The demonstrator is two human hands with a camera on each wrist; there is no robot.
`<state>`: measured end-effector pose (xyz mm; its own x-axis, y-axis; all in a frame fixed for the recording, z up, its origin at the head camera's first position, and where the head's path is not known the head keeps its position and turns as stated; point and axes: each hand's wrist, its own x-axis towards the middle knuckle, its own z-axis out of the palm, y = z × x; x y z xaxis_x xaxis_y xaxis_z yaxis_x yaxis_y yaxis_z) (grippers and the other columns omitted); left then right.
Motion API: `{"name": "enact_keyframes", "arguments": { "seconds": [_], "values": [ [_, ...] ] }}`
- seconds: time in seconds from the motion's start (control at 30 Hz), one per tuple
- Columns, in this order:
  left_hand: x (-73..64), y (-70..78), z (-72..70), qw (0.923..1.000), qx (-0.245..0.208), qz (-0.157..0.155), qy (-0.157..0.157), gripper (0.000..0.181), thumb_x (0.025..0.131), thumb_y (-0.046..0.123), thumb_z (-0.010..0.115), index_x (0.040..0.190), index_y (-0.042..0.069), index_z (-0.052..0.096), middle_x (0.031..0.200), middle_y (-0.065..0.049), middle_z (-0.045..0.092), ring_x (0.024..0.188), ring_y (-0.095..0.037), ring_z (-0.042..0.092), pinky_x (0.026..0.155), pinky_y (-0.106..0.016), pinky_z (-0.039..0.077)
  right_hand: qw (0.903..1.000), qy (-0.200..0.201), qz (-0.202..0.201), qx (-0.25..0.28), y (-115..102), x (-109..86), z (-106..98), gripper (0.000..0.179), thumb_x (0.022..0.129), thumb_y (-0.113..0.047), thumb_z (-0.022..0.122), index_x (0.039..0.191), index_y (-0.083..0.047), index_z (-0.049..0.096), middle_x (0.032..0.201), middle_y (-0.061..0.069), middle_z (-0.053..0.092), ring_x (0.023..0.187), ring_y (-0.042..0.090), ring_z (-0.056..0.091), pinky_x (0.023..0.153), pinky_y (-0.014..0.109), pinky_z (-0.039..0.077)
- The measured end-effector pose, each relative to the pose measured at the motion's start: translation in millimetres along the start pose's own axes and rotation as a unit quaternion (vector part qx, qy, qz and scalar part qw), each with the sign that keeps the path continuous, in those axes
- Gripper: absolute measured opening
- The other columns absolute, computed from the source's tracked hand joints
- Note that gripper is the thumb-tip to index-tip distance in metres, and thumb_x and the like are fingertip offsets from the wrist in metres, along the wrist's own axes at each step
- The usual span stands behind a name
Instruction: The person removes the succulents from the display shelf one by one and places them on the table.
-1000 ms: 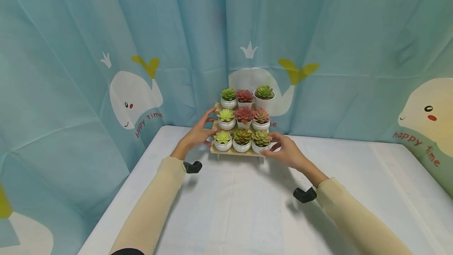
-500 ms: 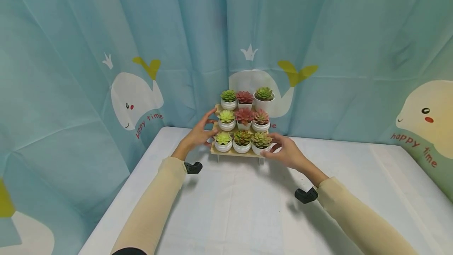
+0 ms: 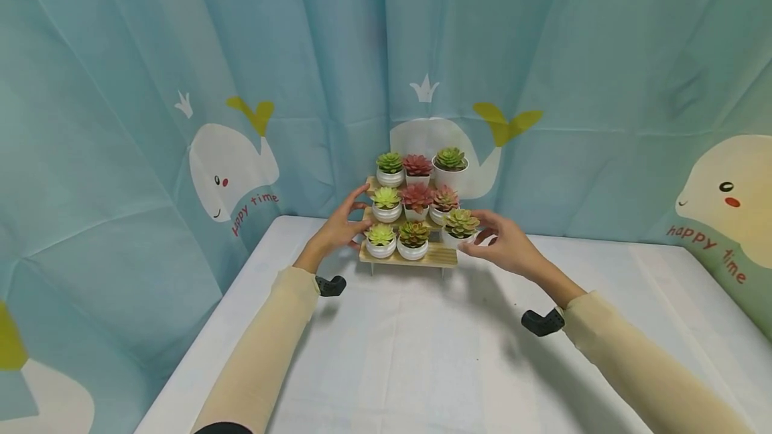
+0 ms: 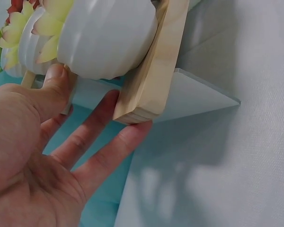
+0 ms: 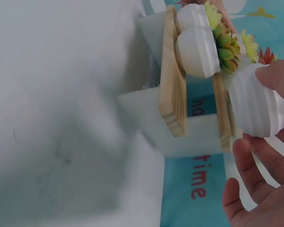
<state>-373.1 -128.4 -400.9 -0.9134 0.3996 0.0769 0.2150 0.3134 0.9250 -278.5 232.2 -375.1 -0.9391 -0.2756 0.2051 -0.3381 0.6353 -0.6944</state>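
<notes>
A three-tier wooden plant stand [image 3: 443, 255] with pale legs bears small potted succulents. My right hand [image 3: 505, 245] pinches a ribbed white pot with a yellow-green succulent [image 3: 461, 222] between thumb and fingers. In the right wrist view this white pot [image 5: 253, 101] is clear of the lowest board, whose right end is bare. My left hand [image 3: 335, 229] touches the stand's left end with spread fingers. In the left wrist view two fingertips meet the end of the wooden board [image 4: 146, 90], and the thumb [image 4: 56, 78] lies beside a white pot [image 4: 106, 38].
Two potted succulents stay on the lowest tier, one lime [image 3: 380, 236] and one orange-green [image 3: 413, 235]. Red, pink and green ones fill the upper tiers, including a larger white pot [image 3: 450, 181]. Behind hangs a blue whale-print curtain [image 3: 338, 72]. A white cloth covers the table [image 3: 422, 353].
My right hand has lifted the yellow-green succulent off the lowest tier's right end and moved it right and slightly up. The left hand stays at the stand's left end.
</notes>
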Motion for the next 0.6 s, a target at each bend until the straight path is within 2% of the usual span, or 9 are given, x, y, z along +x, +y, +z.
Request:
{"name": "enact_keyframes", "arguments": {
  "seconds": [0.33, 0.6],
  "values": [
    [0.6, -2.2, 0.1, 0.9999, -0.005, -0.009, 0.009, 0.080, 0.104, 0.006, 0.061, 0.162, 0.043, 0.022, 0.157, -0.016, 0.037, 0.092, -0.029, 0.068, 0.067, -0.063, 0.058, 0.9998, 0.005, -0.017, 0.000, 6, -2.2, -3, 0.068, 0.088, -0.036, 0.084, 0.145, -0.015, 0.055, 0.126, 0.008, 0.065, 0.097, 0.021, 0.066, 0.082, 0.042, 0.054],
    [0.3, -0.7, 0.9, 0.9999, -0.006, -0.005, 0.012, 0.080, 0.104, 0.007, 0.062, 0.162, 0.044, 0.022, 0.157, -0.015, 0.037, 0.093, -0.029, 0.068, 0.067, -0.064, 0.058, 0.9998, 0.008, -0.006, -0.015, 9, -5.9, -12, 0.070, 0.089, -0.038, 0.083, 0.147, -0.013, 0.053, 0.125, 0.010, 0.066, 0.097, 0.021, 0.067, 0.084, 0.043, 0.054]
  ]
}}
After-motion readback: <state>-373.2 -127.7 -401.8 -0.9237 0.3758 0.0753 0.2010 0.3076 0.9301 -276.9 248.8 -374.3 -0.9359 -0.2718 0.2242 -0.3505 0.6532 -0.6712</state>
